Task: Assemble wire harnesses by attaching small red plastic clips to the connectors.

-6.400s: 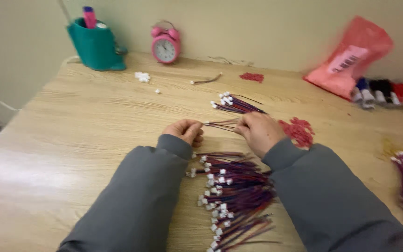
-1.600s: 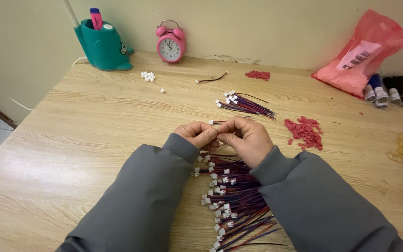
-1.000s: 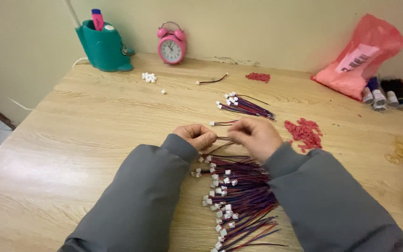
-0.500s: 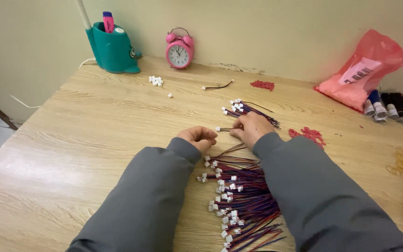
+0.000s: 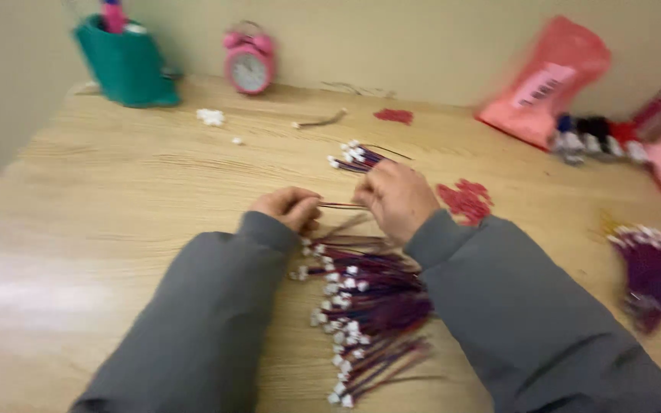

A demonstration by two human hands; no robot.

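Hands both pinched shut on one red-black wire lead (image 5: 342,206), left hand (image 5: 288,208) and right hand (image 5: 397,200) above the lead pile (image 5: 369,294). Next probably calls for laying it with the sorted bundle (image 5: 355,157).

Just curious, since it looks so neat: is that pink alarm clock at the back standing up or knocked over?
Upright. The pink alarm clock stands on the wooden table by the wall, round face forward, bells on top.
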